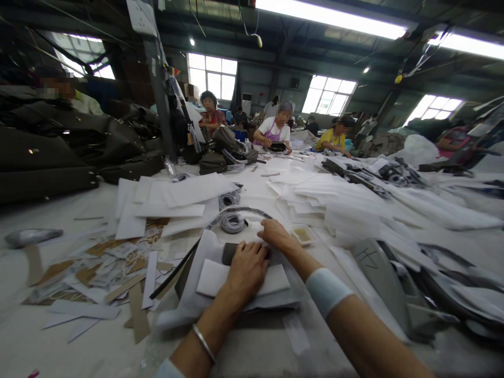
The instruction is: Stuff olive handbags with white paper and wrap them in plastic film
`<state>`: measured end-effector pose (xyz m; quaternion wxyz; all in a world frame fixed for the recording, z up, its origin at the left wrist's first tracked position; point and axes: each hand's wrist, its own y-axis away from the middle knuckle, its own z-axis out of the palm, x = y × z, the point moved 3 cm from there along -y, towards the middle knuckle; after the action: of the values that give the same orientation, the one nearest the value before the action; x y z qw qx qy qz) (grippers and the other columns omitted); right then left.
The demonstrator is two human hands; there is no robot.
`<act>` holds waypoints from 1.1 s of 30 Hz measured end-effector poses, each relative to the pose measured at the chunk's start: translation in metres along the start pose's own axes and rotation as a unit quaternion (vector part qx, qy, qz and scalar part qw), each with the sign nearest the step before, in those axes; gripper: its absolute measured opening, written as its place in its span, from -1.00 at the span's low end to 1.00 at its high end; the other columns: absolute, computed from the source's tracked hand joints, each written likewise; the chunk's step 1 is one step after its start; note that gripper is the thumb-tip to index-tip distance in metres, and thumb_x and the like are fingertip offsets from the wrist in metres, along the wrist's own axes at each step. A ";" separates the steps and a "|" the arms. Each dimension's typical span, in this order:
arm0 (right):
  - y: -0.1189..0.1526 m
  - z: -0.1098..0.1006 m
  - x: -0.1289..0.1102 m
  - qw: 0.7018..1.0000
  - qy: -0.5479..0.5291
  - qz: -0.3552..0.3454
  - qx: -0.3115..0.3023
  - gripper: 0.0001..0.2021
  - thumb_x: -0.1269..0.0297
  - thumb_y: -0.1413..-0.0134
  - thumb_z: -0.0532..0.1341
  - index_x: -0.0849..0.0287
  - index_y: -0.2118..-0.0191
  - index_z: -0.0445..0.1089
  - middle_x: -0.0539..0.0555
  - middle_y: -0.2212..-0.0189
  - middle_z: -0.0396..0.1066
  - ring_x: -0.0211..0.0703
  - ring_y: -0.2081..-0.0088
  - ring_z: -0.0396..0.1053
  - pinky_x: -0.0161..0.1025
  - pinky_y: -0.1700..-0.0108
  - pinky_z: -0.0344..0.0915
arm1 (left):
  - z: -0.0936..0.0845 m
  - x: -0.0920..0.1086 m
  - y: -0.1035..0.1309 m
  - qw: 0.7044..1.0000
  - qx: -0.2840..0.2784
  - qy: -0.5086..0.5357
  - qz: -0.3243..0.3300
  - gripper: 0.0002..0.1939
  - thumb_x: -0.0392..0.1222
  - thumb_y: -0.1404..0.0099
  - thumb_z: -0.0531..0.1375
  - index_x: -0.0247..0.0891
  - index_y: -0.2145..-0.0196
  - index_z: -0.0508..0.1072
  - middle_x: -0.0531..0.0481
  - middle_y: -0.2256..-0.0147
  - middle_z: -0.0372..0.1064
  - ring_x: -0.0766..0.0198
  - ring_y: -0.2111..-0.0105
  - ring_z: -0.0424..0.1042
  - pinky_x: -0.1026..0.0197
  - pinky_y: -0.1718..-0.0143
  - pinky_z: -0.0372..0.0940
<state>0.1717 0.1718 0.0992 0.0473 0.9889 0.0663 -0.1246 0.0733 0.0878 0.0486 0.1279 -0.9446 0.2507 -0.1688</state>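
Note:
A dark bag (229,253), partly wrapped in white sheet, lies in front of me. My left hand (248,268) rests flat on it with the fingers stretched out, over a folded white foam sheet (212,278). At its far right edge my right hand (275,234) is closed, fingers curled; what they grip is hidden. A long strap (246,209), partly covered in grey wrapping, arches from the bag's left side over the top and reaches my right hand. Just beyond the bag is a wrapped coil of strap (232,223).
White foam sheets (185,191) are stacked at left, more foam sheets (315,191) at right. Paper and card scraps (106,268) cover the left side. A small dish (303,234) stands near my right wrist. A grey tape dispenser (388,283) sits at right. Co-workers (275,128) work across the table.

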 end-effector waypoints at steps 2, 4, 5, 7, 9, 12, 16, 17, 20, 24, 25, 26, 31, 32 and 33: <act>-0.014 0.019 0.005 1.000 0.007 0.026 -0.003 -0.77 0.38 0.02 0.35 0.31 0.19 0.49 0.25 0.12 0.50 -0.03 0.09 0.44 -0.19 0.07 0.30 | 0.000 0.000 0.000 1.000 0.004 -0.001 -0.002 -0.73 -0.19 -0.38 0.11 -0.19 -0.02 0.39 -0.08 0.01 0.41 0.09 -0.03 0.35 -0.12 -0.20 0.06; -0.020 0.033 0.011 0.999 0.002 0.038 0.005 -0.80 0.36 -0.04 0.32 0.28 0.18 0.47 0.19 0.12 0.49 -0.04 0.09 0.43 -0.12 0.06 0.32 | 0.001 -0.001 0.000 1.000 0.004 -0.005 -0.004 -0.75 -0.18 -0.38 0.11 -0.20 0.00 0.41 -0.10 0.03 0.42 0.08 -0.02 0.35 -0.11 -0.18 0.07; -0.021 0.037 0.014 0.999 -0.005 0.041 0.013 -0.86 0.37 -0.07 0.29 0.26 0.21 0.47 0.17 0.15 0.50 -0.05 0.10 0.44 -0.12 0.07 0.32 | 0.001 -0.001 0.000 1.000 0.004 -0.006 -0.005 -0.76 -0.17 -0.38 0.11 -0.20 0.02 0.42 -0.10 0.04 0.42 0.07 -0.02 0.35 -0.11 -0.18 0.07; -0.020 0.041 0.020 0.998 -0.029 0.046 0.043 -0.92 0.43 -0.08 0.23 0.22 0.29 0.48 0.18 0.20 0.50 -0.04 0.13 0.44 -0.18 0.12 0.30 | 0.002 -0.001 -0.001 1.000 0.003 -0.005 -0.010 -0.77 -0.15 -0.39 0.11 -0.22 0.04 0.43 -0.12 0.06 0.41 0.06 -0.01 0.34 -0.10 -0.16 0.08; -0.019 0.038 0.025 0.993 -0.061 0.052 0.087 -0.84 0.47 -0.09 0.15 0.18 0.26 0.46 0.17 0.21 0.50 -0.06 0.15 0.44 -0.23 0.16 0.27 | 0.002 -0.001 -0.002 1.000 0.001 -0.002 -0.015 -0.77 -0.15 -0.39 0.11 -0.23 0.05 0.43 -0.13 0.08 0.42 0.05 0.00 0.35 -0.11 -0.15 0.09; -0.015 0.030 0.029 0.981 -0.117 0.051 0.149 -0.75 0.44 -0.19 0.01 0.16 0.14 0.39 0.11 0.27 0.49 -0.12 0.21 0.42 -0.25 0.18 0.26 | 0.002 0.000 -0.002 1.000 -0.001 -0.001 -0.013 -0.79 -0.16 -0.39 0.11 -0.25 0.08 0.44 -0.14 0.12 0.42 0.05 0.03 0.36 -0.12 -0.14 0.08; -0.004 0.018 0.023 0.971 -0.194 -0.012 0.143 -0.82 0.31 -0.19 0.04 0.15 0.26 0.39 0.01 0.41 0.49 -0.19 0.34 0.41 -0.30 0.26 0.26 | 0.003 0.000 -0.002 1.000 0.010 0.000 -0.005 -0.82 -0.18 -0.38 0.10 -0.26 0.14 0.44 -0.15 0.16 0.43 0.04 0.05 0.37 -0.13 -0.13 0.09; 0.002 0.015 0.021 0.969 -0.208 -0.033 0.131 -0.85 0.30 -0.16 0.07 0.14 0.30 0.39 -0.02 0.44 0.48 -0.21 0.37 0.41 -0.32 0.29 0.25 | 0.003 -0.001 -0.002 1.000 0.011 0.007 -0.006 -0.82 -0.17 -0.38 0.11 -0.26 0.14 0.44 -0.15 0.16 0.43 0.04 0.05 0.37 -0.13 -0.13 0.09; 0.028 0.003 0.017 0.966 -0.226 -0.076 0.103 -0.92 0.29 -0.07 0.16 0.11 0.40 0.36 -0.09 0.54 0.41 -0.23 0.45 0.35 -0.34 0.38 0.18 | 0.003 -0.003 -0.003 0.999 0.004 0.031 -0.029 -0.80 -0.15 -0.37 0.13 -0.26 0.11 0.42 -0.13 0.14 0.44 0.05 0.03 0.38 -0.10 -0.16 0.08; 0.074 -0.005 0.018 0.964 -0.209 -0.129 0.104 -0.93 0.42 -0.02 0.14 0.11 0.40 0.33 -0.08 0.52 0.38 -0.21 0.42 0.32 -0.31 0.33 0.15 | -0.002 -0.004 -0.002 0.998 -0.002 0.039 -0.057 -0.79 -0.19 -0.34 0.15 -0.30 0.09 0.36 -0.13 0.15 0.46 0.07 0.04 0.41 -0.06 -0.17 0.09; 0.084 -0.004 0.018 0.962 -0.202 -0.147 0.111 -0.88 0.48 0.02 0.12 0.11 0.38 0.33 -0.06 0.47 0.40 -0.20 0.38 0.33 -0.30 0.29 0.17 | -0.004 -0.003 -0.002 0.997 -0.005 0.040 -0.059 -0.79 -0.21 -0.33 0.15 -0.30 0.10 0.35 -0.13 0.15 0.46 0.07 0.05 0.41 -0.05 -0.17 0.09; 0.094 -0.003 0.019 0.961 -0.191 -0.162 0.118 -0.82 0.53 0.06 0.10 0.11 0.35 0.33 -0.03 0.43 0.42 -0.18 0.35 0.34 -0.28 0.25 0.18 | -0.005 -0.003 -0.002 0.997 -0.008 0.041 -0.061 -0.79 -0.23 -0.32 0.16 -0.30 0.10 0.34 -0.13 0.16 0.46 0.08 0.06 0.42 -0.04 -0.17 0.10; 0.130 0.012 0.021 0.955 -0.101 -0.236 0.147 -0.71 0.61 0.15 0.05 0.13 0.31 0.33 0.05 0.38 0.43 -0.09 0.30 0.33 -0.20 0.20 0.19 | -0.007 -0.003 -0.002 0.997 -0.015 0.044 -0.067 -0.71 -0.29 -0.28 0.16 -0.27 0.03 0.31 -0.12 0.11 0.47 0.11 0.02 0.41 0.00 -0.18 0.09; 0.134 0.014 0.022 0.952 -0.094 -0.247 0.156 -0.69 0.62 0.19 0.04 0.14 0.31 0.32 0.05 0.40 0.42 -0.09 0.31 0.33 -0.20 0.20 0.19 | -0.007 -0.004 -0.003 0.997 -0.014 0.043 -0.069 -0.71 -0.29 -0.28 0.16 -0.27 0.02 0.32 -0.13 0.11 0.48 0.10 0.02 0.41 0.00 -0.18 0.08; 0.138 0.016 0.024 0.949 -0.097 -0.252 0.166 -0.68 0.62 0.22 0.04 0.14 0.31 0.31 0.05 0.41 0.40 -0.09 0.31 0.32 -0.19 0.21 0.19 | -0.006 -0.004 -0.003 0.996 -0.013 0.043 -0.072 -0.71 -0.27 -0.28 0.16 -0.28 0.03 0.33 -0.14 0.12 0.48 0.09 0.02 0.41 0.00 -0.18 0.08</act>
<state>0.2103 0.0361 0.0880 -0.1441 0.9172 0.2864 -0.2366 0.0689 0.0914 0.0538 0.0926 -0.9536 0.1896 -0.2150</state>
